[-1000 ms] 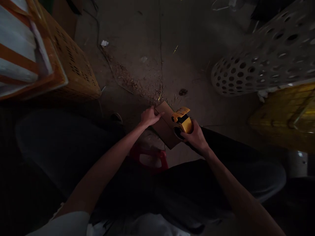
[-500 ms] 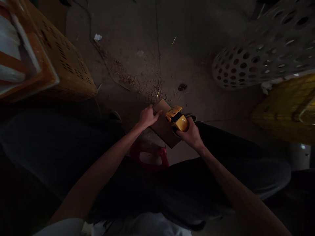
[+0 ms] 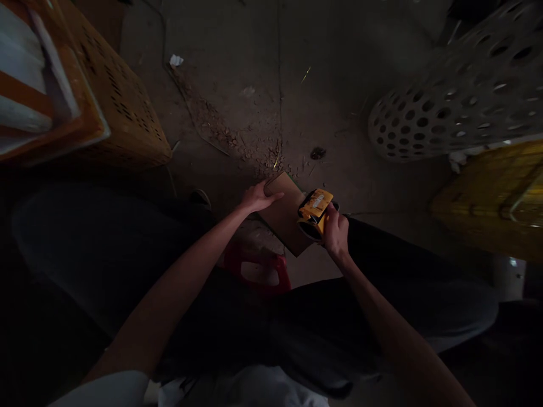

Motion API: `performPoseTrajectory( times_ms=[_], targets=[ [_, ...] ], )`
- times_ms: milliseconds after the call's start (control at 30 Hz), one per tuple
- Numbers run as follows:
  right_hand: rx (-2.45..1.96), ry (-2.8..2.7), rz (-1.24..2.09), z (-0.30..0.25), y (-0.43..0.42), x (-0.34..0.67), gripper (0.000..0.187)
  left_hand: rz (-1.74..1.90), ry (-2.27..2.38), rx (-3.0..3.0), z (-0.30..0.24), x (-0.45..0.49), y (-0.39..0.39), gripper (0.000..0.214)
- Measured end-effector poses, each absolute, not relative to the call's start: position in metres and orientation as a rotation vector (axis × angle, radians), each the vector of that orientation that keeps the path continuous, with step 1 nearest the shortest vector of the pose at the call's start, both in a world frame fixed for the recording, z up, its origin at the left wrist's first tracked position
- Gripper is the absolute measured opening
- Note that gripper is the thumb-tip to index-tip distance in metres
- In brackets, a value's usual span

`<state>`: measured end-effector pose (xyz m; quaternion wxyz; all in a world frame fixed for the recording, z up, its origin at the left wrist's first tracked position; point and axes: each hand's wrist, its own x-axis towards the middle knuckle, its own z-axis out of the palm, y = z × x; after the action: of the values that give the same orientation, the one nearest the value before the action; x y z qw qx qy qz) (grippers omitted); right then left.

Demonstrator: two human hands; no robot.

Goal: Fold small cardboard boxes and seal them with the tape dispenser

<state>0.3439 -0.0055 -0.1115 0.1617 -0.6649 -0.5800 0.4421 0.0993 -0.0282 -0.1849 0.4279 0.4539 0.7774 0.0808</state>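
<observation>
Yellow-and-black plastic tape dispenser (image 3: 314, 208) is clenched in the right hand (image 3: 337, 232), at the right end of a flat brown cardboard sheet (image 3: 282, 217) and nearer that hand. The sheet's long axis runs far-left to near-right. The open left hand (image 3: 258, 198) presses its far-left corner. Grey concrete floor (image 3: 237, 73) lies beneath; white perforated basket (image 3: 436, 107) stands far right.

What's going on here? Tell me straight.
A person in dark trousers is working with both bare hands. The left hand rests on a flat piece of brown cardboard, and the right hand grips a yellow tape dispenser at the cardboard's right edge. A red stool sits just below, on a dirty concrete floor.
</observation>
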Motion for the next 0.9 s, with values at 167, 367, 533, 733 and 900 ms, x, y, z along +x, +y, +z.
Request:
performPoseTrajectory(
  times_ms=[167,367,533,733,900],
  targets=[
    [-1.875,-1.722,1.017,-0.13,-0.013,0.334,0.06,0.179,1.972,1.135,-0.19,0.103,-0.029,0.093],
    [-1.744,-1.788,0.958,-0.143,-0.023,0.327,0.056,0.162,2.027,1.147,-0.193,0.105,-0.028,0.091],
    [-1.76,-1.817,0.951,-0.146,-0.022,0.326,0.057,0.142,2.041,1.161,-0.192,0.105,-0.027,0.092],
    [-1.676,-1.719,1.027,-0.148,-0.02,0.328,0.058,0.183,1.962,1.162,-0.192,0.097,-0.028,0.088],
    [-1.706,-1.695,1.056,-0.148,-0.016,0.326,0.06,0.224,1.928,1.15,-0.194,0.09,-0.03,0.086]
  ],
)
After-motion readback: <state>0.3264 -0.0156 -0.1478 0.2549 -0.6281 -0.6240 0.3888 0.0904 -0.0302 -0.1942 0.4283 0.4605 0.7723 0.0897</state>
